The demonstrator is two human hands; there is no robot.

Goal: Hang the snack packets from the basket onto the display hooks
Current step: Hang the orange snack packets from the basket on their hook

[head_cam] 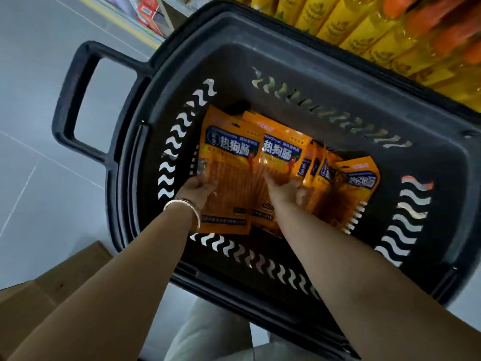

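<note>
Early stage: nothing hung, no hooks in view. All packets (282,152) lie in the basket (312,61). Left hand (199,188) grips the left packet (231,155). Right hand (286,190) rests on the next; its grip cannot be told.

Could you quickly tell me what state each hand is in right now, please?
Left hand: closed, gripping the leftmost packet by its edge.
Right hand: closed, fingers curled round the second packet.
</note>
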